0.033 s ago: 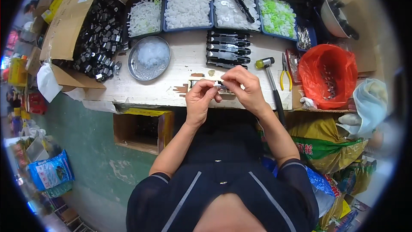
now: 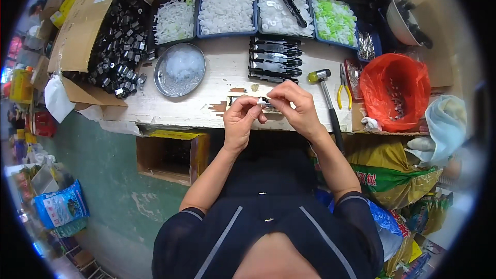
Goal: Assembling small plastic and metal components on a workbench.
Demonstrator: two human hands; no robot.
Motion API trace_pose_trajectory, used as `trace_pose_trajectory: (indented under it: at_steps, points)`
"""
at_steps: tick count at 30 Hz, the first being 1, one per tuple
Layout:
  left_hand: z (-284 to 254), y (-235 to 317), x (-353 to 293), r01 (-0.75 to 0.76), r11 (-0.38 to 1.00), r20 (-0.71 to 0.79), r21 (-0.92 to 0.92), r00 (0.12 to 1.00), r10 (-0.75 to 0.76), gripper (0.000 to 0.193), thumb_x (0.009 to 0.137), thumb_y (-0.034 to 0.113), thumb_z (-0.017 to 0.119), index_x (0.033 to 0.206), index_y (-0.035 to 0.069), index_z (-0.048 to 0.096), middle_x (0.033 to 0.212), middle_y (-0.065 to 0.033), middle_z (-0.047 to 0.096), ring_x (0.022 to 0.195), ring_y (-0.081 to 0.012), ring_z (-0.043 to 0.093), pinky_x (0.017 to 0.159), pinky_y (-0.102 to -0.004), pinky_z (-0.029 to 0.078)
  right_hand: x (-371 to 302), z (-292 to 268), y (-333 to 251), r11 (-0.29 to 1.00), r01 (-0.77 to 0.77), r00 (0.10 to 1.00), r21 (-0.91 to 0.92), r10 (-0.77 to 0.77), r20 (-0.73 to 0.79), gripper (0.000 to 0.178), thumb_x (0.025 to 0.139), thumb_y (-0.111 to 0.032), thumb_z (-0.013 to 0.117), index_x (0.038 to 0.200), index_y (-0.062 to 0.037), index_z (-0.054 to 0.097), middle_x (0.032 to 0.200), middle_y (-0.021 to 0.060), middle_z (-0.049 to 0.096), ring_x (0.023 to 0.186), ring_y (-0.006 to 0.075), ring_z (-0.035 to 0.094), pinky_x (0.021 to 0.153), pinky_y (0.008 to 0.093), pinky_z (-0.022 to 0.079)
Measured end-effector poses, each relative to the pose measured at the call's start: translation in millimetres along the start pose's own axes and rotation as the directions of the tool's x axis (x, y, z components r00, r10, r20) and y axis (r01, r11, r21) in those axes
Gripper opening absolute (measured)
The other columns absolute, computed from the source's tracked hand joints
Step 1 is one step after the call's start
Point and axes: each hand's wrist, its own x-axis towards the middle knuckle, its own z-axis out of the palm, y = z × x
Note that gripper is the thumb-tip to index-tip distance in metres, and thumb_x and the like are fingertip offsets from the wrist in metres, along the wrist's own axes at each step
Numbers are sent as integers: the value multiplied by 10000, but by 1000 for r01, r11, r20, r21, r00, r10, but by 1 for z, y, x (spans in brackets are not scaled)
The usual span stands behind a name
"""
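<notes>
Close together over the bench's front edge, both hands are closed on one small part. My left hand (image 2: 241,119) pinches its white end (image 2: 261,101) between thumb and fingertips. My right hand (image 2: 295,107) has thumb and fingers pressed at the dark, shiny end (image 2: 266,100), which they partly cover. The exact kind of part is too small to make out. Just beyond the hands lies a stack of black and silver strip-shaped assemblies (image 2: 274,57). Beside my right hand lies a hammer (image 2: 325,90) with a yellow-faced head and a black handle.
Blue trays of white pieces (image 2: 227,10) and green-white pieces (image 2: 333,20) line the back. To the left are a round metal dish (image 2: 178,88) and a carton (image 2: 77,46) of black-and-silver parts. Yellow-handled pliers (image 2: 343,95) and a red bag-lined container (image 2: 372,93) sit right.
Both hands stay in nearly the same place, still on the small part. Only the right fingertips and the part have shifted very slightly.
</notes>
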Motion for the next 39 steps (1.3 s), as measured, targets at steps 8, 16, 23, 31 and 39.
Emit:
trace_pose_trajectory:
  at_steps: [8,16,23,31,39]
  points:
    - [-4,5,2,-62,982,58,177,997,52,76,866,37,595,936,14,577,846,-21,543,645,-84,560,561,-199,460,-1,0,-10,997,31,998,-71,-27,59,100,771,-20,670,862,-1,633,801,57,576,624,98,527,512,215,415]
    - [-20,23,18,-377,496,199,783,906,374,125,745,33,680,863,46,642,875,-54,597,824,-194,543,699,-291,412,2,-3,0,888,214,977,-407,-189,100,92,708,-42,657,771,-37,590,753,76,562,682,243,577,587,327,472]
    - [-26,23,18,-412,164,332,896,868,369,108,687,102,690,787,104,652,955,-19,580,1035,-239,480,882,-379,283,4,5,20,784,264,959,-562,-148,243,78,731,-94,626,728,-63,554,719,65,519,702,236,556,606,352,437]
    - [-36,10,20,-426,184,361,886,881,304,107,664,105,681,759,97,634,984,-31,570,1072,-261,462,909,-403,271,18,18,18,733,349,904,-584,-100,416,81,694,-100,627,717,-62,560,700,76,504,661,253,555,575,375,433]
    - [-36,11,22,-439,241,371,865,885,282,121,667,88,670,778,85,624,988,-35,565,1036,-245,468,894,-392,279,29,27,4,705,338,844,-623,65,532,92,660,-75,621,743,-41,642,750,134,592,698,299,608,619,401,472]
